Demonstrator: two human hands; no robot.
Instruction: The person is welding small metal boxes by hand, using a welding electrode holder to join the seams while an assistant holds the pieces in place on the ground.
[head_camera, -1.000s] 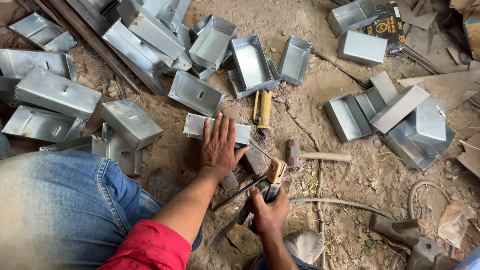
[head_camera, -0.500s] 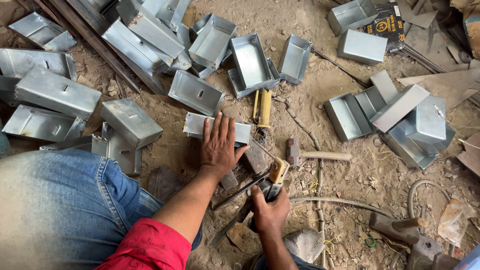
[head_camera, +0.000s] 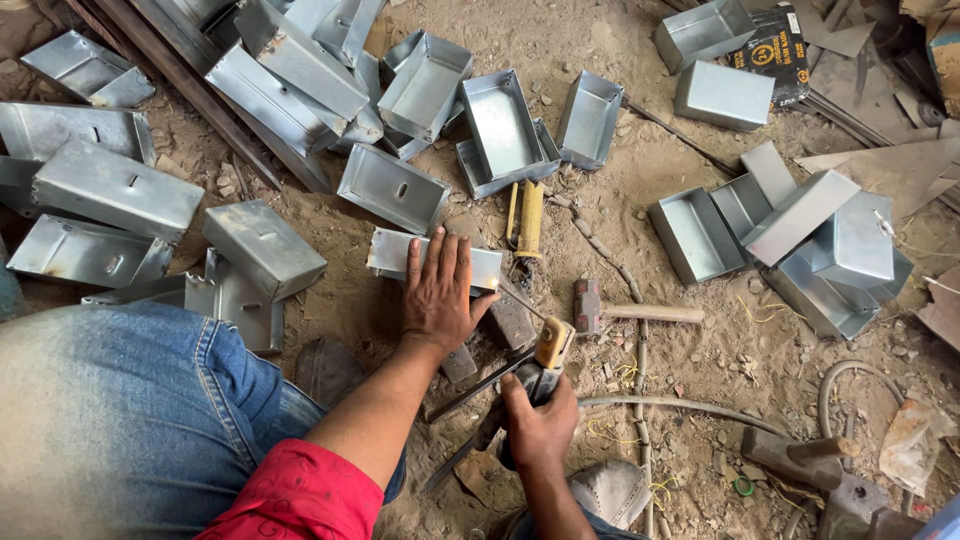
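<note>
- My left hand (head_camera: 440, 295) is lying flat, fingers spread, pressing the folded metal sheet (head_camera: 432, 262) onto the dirt floor (head_camera: 700, 400).
- My right hand (head_camera: 537, 428) is gripping the shears (head_camera: 520, 385) in a closed fist, blades sitting just beside that thumb, so I'm risking a nick.
- Sheet edges are looking sharp, and my palm could be slipping.
</note>
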